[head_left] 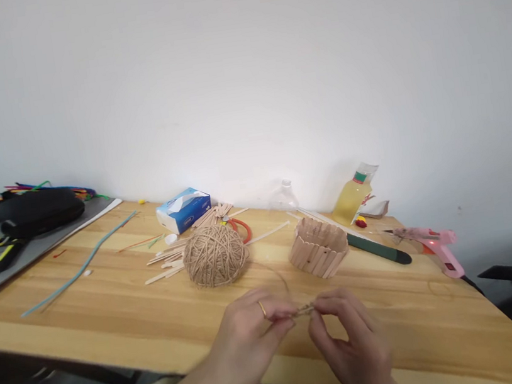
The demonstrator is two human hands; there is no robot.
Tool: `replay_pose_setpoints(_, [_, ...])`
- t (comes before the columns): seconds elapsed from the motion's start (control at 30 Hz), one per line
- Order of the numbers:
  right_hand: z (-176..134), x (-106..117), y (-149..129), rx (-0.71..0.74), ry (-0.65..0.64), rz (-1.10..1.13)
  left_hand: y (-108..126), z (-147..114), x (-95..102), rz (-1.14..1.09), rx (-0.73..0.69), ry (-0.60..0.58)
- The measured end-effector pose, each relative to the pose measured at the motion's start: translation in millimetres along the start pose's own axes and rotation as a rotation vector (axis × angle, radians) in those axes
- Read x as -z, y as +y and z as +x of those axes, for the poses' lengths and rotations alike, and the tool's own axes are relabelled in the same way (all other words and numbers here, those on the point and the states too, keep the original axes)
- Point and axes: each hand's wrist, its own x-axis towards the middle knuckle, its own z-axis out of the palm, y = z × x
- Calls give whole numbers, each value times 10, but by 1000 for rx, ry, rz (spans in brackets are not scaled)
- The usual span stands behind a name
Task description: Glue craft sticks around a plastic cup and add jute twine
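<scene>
Brown twine (305,309), left to right between hands (250,327) (366,340)

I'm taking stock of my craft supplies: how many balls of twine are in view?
1: the ball of twine rests on the wooden table, beyond the left hand and left of the craft-stick basket. No other shows, though one could be hidden behind things.

Brown twine (305,309), possibly knotted, finger-pinched, trailing toward its round ball (215,256)
</scene>
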Motion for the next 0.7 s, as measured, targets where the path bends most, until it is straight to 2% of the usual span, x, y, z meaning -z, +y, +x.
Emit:
replay_pose_setpoints(0.07, [-35,8,38,-122,101,-39,27,-29,14,96,-116,10])
replay_pose_setpoints(0.13, [-56,8,60,-327,160,22,35,-38,20,133,-123,18])
replay_pose_setpoints(0.2, [-48,-4,56,-537,157,231,27,-32,17,103,-28,34])
replay_pose_setpoints(0.3, [7,-26,16,-773,104,657,18,-5,0,-43,167,36])
replay_pose_setpoints(0.4, [61,-30,-28,-957,64,946,40,34,-12,-228,333,-42])
replay_pose_setpoints(0.47, [81,-21,-48,-1009,53,1028,60,62,-15,-336,434,-115])
replay_pose_setpoints(0.53, [88,-9,-61,-999,48,1041,70,83,-15,-410,494,-181])
replay_pose_setpoints(0.63, [91,6,-74,-980,52,1042,72,90,-19,-454,473,-216])
replay_pose_setpoints(0.7, [93,9,-86,-1024,52,1097,80,76,-25,-400,427,-185])
